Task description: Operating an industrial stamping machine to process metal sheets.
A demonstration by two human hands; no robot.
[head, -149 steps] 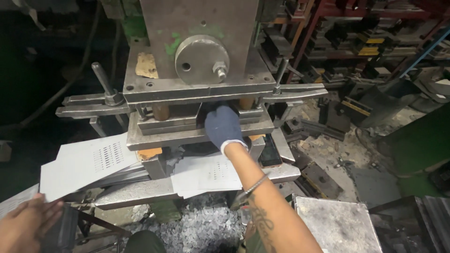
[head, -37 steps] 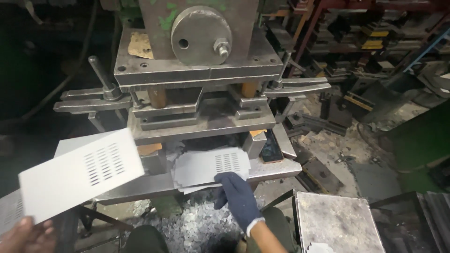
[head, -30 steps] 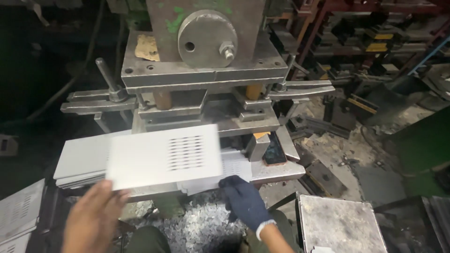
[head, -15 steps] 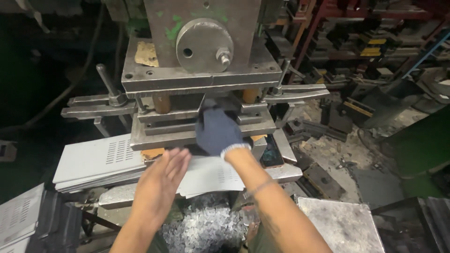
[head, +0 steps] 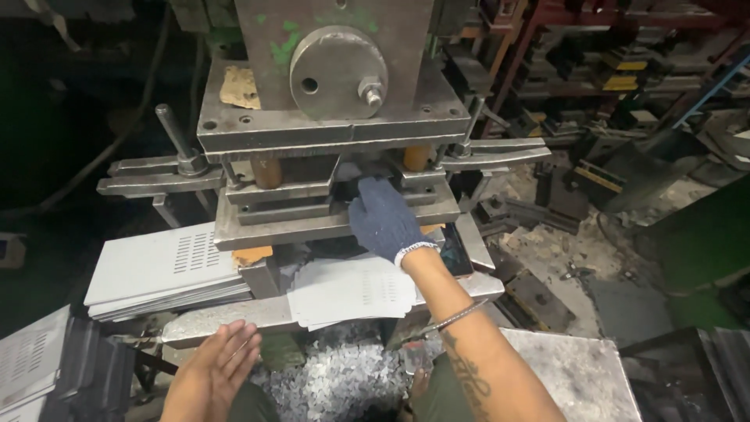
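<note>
My right hand (head: 383,219), in a dark blue knit glove, reaches into the gap between the steel die plates of the press (head: 328,133); its fingertips are hidden inside. A white perforated metal sheet (head: 351,289) lies on the press bed just below that wrist. My bare left hand (head: 219,371) hovers low at the front with fingers spread, holding nothing, near the bed's front edge. A stack of white slotted sheets (head: 160,266) rests on the left of the press.
Shiny metal punch scrap (head: 344,387) is piled under the bed. A grey steel plate (head: 570,375) sits at lower right. More white sheets (head: 31,359) lie at the lower left. Dark racks and metal parts (head: 609,70) crowd the right background.
My left hand laid a white slotted sheet onto the left stack and has drawn back down toward me. My right hand went from below the bed up into the die gap.
</note>
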